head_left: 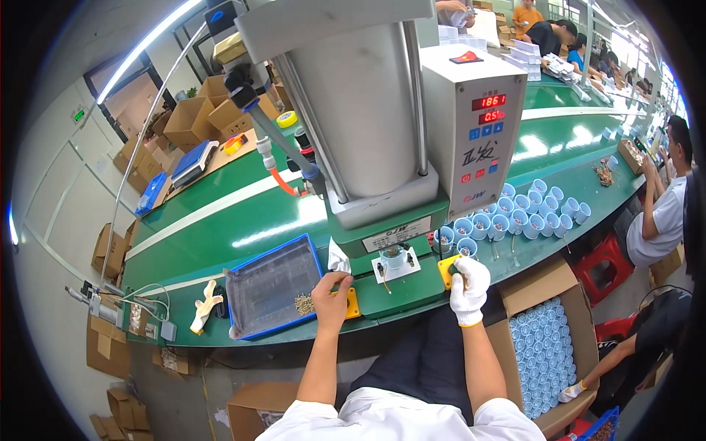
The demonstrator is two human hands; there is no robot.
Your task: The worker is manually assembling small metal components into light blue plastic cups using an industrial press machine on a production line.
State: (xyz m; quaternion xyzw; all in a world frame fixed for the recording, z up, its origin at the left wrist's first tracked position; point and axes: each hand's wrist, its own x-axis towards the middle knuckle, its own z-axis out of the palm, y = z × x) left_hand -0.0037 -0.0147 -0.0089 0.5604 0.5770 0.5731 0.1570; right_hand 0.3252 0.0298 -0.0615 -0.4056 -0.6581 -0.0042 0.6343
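Observation:
My bare left hand (332,295) rests at the left yellow button box (354,303), its fingers curled together; whatever is under them is hidden. In a white glove, my right hand (471,288) closes over a dark green push button (455,280) on the right yellow button box (445,264). Between the hands, a light blue cup (393,257) sits on the white plate (403,270) beneath the head of the bench press (360,110). A brown wire hangs from the plate's front. Beside my left hand stands a crumpled white piece (338,256), perhaps paper or cloth.
A blue-rimmed tray (273,253) holds small brass-coloured parts (304,305). A spare glove (207,307) lies farther left. Several blue cups (518,220) stand right of the press's control box (471,110). Below them, a carton (500,345) is packed with cups; a co-worker's gloved hand (571,391) touches it.

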